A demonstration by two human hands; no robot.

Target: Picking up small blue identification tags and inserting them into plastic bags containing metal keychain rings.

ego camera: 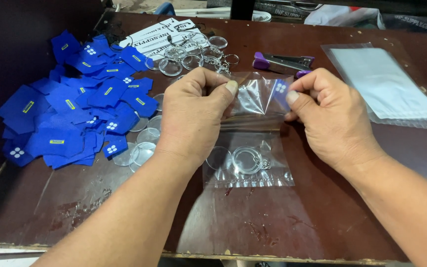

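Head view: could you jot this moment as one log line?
left hand pinches small clear plastic bag | right hand pinches same bag top | round clear keyring discs inside

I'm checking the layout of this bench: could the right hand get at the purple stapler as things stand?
Probably yes. The purple stapler lies in the open on the table just beyond the right hand, nothing between them, though that hand now pinches the clear bag.

- Clear glossy plastic bag [253,148] pinched in my fingers [231,88], thin and crinkly
- Transparent smooth plastic discs [245,159], small metal rings
- Blue matt cloth pieces [70,118]
- Worn, scuffed dark wood table [273,222]
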